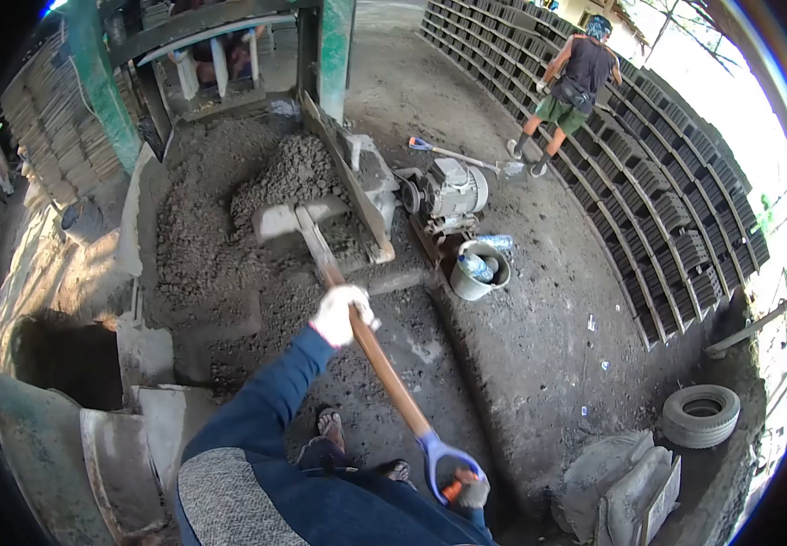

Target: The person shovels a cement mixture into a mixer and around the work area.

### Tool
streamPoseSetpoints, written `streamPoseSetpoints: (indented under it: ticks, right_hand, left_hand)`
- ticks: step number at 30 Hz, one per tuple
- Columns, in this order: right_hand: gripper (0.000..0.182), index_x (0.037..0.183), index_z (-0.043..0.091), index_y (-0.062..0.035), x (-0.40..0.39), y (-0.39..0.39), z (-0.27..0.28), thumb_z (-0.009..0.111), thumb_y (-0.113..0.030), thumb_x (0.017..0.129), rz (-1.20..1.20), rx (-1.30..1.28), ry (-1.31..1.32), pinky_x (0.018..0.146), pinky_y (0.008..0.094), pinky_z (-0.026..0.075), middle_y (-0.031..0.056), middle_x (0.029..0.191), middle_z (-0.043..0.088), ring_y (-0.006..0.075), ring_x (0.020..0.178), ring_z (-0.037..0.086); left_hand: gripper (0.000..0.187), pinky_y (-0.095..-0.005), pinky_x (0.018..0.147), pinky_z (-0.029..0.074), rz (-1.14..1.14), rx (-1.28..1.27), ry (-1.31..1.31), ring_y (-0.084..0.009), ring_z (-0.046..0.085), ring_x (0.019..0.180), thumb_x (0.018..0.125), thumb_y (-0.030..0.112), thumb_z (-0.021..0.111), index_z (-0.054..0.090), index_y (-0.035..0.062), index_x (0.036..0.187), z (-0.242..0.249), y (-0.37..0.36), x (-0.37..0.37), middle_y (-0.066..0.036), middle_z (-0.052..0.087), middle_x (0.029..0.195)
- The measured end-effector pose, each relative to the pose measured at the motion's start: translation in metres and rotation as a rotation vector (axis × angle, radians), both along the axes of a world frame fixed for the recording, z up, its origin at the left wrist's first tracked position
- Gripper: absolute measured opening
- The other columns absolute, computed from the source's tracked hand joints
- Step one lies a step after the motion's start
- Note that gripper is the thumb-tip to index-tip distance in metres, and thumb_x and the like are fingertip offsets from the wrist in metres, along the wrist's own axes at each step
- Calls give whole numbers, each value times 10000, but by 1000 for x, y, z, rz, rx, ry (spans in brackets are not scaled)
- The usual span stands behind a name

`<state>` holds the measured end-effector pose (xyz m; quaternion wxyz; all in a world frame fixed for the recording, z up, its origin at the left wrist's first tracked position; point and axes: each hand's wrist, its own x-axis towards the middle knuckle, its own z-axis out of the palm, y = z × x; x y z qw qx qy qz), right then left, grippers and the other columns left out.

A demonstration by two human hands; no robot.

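My left hand [343,316], in a whitish glove, is closed round the wooden shaft of a shovel [389,378]. Lower down, my right hand [468,489] grips the orange bar inside the shovel's blue D-shaped handle. The metal blade [298,218] is at the far end of the shaft, over the heap of dark, crumbly material [293,173]. Whether the blade carries any material cannot be made out. Both of my feet show below, on the dark ground.
A motor [455,189] stands right of the heap, beside a bucket [480,273] holding bottles. Another shovel [462,155] lies behind it. A person [575,82] stands by the long racks [634,173]. A tyre [701,416] lies at right; a dark pit [70,364] is at left.
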<state>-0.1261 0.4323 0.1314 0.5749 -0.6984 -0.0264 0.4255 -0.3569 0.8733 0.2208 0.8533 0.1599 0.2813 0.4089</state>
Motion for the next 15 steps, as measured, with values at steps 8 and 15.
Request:
streamPoseSetpoints:
  ticks: [8, 15]
  right_hand:
    - [211, 916, 613, -54, -82, 189, 174, 703, -244, 923, 366, 515, -243, 589, 298, 491, 38, 780, 622, 142, 678, 602]
    - [426, 1139, 589, -3, 135, 60, 313, 749, -200, 797, 174, 559, -859, 616, 305, 531, 61, 903, 627, 162, 700, 614]
  left_hand:
    - [214, -415, 572, 513, 334, 72, 92, -225, 536, 522, 910, 254, 637, 538, 122, 774, 48, 182, -61, -40, 496, 541]
    - [501, -539, 912, 453, 78, 16, -495, -296, 600, 798, 892, 587, 652, 578, 101, 797, 155, 8, 6, -74, 580, 760]
